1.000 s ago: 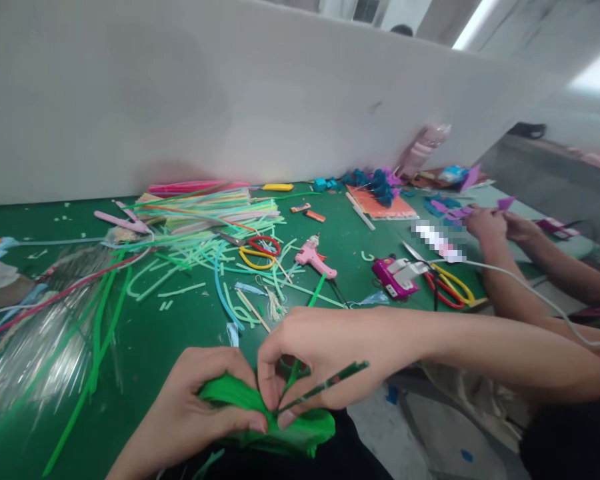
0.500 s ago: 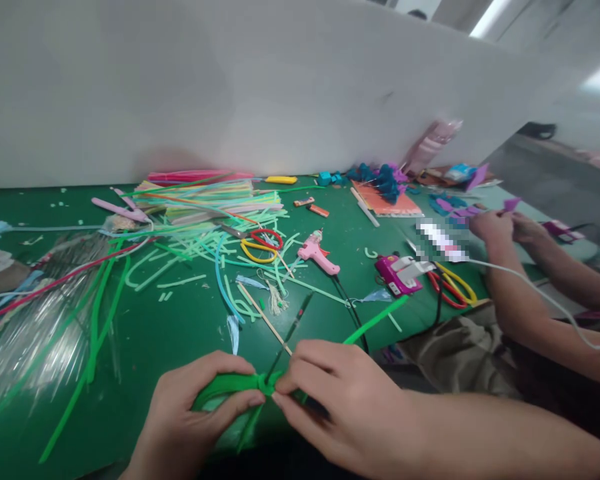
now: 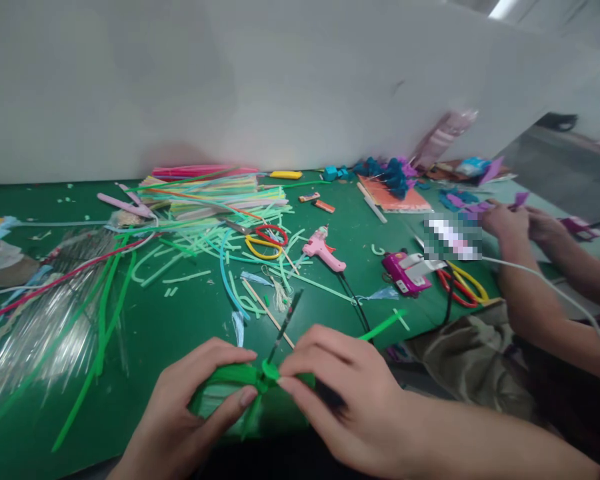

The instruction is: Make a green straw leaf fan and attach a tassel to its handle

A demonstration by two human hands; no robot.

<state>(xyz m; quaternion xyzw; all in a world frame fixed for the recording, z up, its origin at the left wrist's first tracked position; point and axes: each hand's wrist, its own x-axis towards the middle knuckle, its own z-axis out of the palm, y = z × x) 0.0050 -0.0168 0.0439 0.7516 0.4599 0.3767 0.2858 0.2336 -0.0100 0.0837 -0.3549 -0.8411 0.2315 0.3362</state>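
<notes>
At the near edge of the table, my left hand (image 3: 195,400) is closed around a bent bunch of green pipe cleaners (image 3: 225,381), thumb in front and fingers behind. Beside it my right hand (image 3: 350,403) pinches a green strand where it curls at the middle of the bunch. A thin dark stick (image 3: 285,328) rises at a slant from that curl; its lower end is hidden. Another green stem (image 3: 383,327) sticks out beyond my right hand. Just past my fingers lies a pale wooden stick (image 3: 267,313).
Beyond lie a pink glue gun (image 3: 323,250), scissors (image 3: 265,241), cut green pieces and a pipe cleaner pile (image 3: 215,200). Clear plastic sleeves (image 3: 45,320) cover the left. A magenta device (image 3: 406,273) sits right, near a co-worker's hands (image 3: 505,220) holding purple material.
The view has turned slightly, so the table things sit a little further right. My right fingers have lifted slightly, and the green curl at the stick now shows more. Both hands keep their hold.
</notes>
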